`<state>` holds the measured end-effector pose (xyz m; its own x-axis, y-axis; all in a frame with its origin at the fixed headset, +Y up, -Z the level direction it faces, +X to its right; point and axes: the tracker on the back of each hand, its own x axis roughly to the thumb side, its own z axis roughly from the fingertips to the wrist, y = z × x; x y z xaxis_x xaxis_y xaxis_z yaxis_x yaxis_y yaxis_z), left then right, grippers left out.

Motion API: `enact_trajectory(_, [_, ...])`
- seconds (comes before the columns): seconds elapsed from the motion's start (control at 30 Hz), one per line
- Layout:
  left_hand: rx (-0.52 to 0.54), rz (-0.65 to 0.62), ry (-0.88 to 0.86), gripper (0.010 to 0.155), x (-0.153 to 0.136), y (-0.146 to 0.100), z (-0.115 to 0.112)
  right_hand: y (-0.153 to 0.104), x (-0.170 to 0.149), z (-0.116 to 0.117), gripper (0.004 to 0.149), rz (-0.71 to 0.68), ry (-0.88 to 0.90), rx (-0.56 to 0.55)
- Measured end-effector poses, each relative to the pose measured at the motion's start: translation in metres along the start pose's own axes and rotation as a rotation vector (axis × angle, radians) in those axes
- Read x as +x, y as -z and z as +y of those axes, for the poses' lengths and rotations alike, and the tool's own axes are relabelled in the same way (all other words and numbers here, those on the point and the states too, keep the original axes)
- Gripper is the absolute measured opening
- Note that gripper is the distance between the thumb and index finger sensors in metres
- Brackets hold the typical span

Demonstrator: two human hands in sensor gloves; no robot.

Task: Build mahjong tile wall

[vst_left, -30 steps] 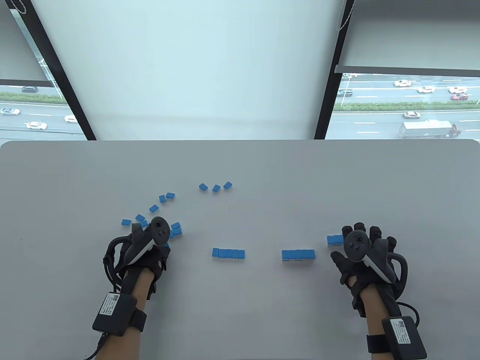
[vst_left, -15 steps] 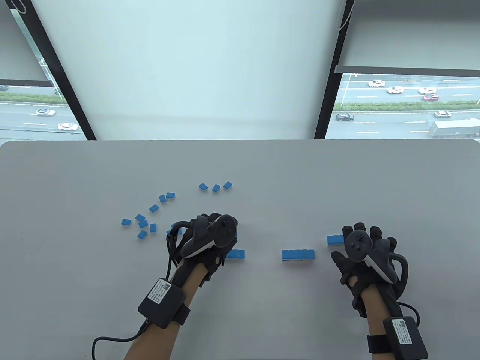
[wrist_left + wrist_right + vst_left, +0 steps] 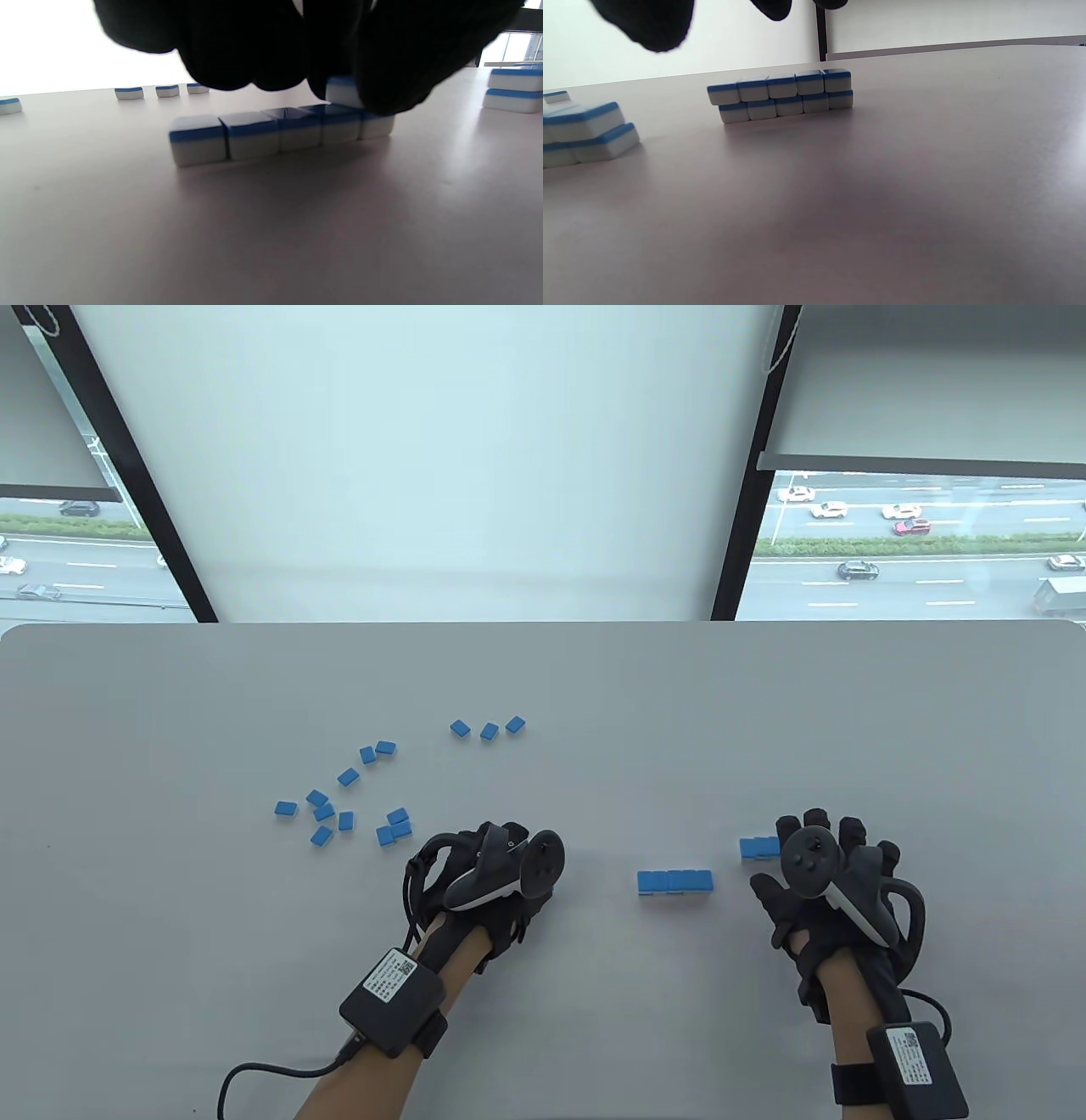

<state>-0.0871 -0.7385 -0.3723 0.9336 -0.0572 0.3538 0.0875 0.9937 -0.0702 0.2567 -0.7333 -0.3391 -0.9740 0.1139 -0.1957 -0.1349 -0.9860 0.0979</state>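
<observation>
Left hand (image 3: 488, 869) of mine pinched one tile (image 3: 341, 90) onto the single row (image 3: 271, 133). My right hand (image 3: 827, 874) lay flat, fingers apart, holding nothing. One wall (image 3: 674, 882) stood two high; many loose tiles (image 3: 339, 806) waited on the tabletop (image 3: 594, 1027).

Bright daylight enters from the windows (image 3: 916, 551) at twelve o'clock, glaring on the desk (image 3: 594, 687) (wrist views soft, fingers (image 3: 254, 46) blurred black).

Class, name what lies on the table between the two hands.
In the table view, a two-high wall of tiles lies between the left hand and the right hand.
</observation>
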Motion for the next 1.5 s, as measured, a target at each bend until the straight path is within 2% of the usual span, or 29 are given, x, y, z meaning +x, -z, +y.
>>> enact_trajectory(0.07, [-0.006, 0.000, 0.001, 0.058, 0.000, 0.000, 0.000, 0.000, 0.000, 0.000, 0.078, 0.000, -0.002, 0.001])
enact_trajectory(0.17, [-0.046, -0.002, -0.002, 0.072, -0.005, -0.001, 0.003, 0.000, 0.001, 0.000, 0.078, -0.003, -0.003, -0.001])
enact_trajectory(0.23, [-0.022, 0.007, -0.023, 0.074, -0.013, -0.003, 0.011, 0.000, 0.001, 0.000, 0.078, -0.005, -0.003, 0.000])
enact_trajectory(0.4, [0.141, 0.133, -0.042, 0.069, -0.064, -0.017, 0.050, 0.000, 0.001, 0.000, 0.078, -0.006, -0.001, -0.003])
enact_trajectory(0.53, [0.186, 0.245, -0.124, 0.069, -0.110, -0.027, 0.059, 0.000, 0.001, 0.000, 0.078, -0.006, -0.001, -0.003])
enact_trajectory(0.63, [0.166, 0.316, -0.164, 0.070, -0.137, -0.029, 0.051, 0.000, 0.001, 0.000, 0.078, -0.005, -0.004, -0.003])
enact_trajectory(0.73, [0.107, 0.385, -0.169, 0.070, -0.158, -0.027, 0.032, 0.000, 0.001, 0.001, 0.078, -0.003, -0.009, 0.000])
enact_trajectory(0.97, [-0.083, 0.419, -0.166, 0.072, -0.170, -0.019, -0.008, 0.000, 0.001, 0.000, 0.078, -0.002, -0.011, 0.002])
enact_trajectory(1.5, [-0.077, 0.473, -0.096, 0.066, -0.168, -0.017, -0.018, -0.001, 0.003, 0.001, 0.079, -0.003, -0.026, 0.012])
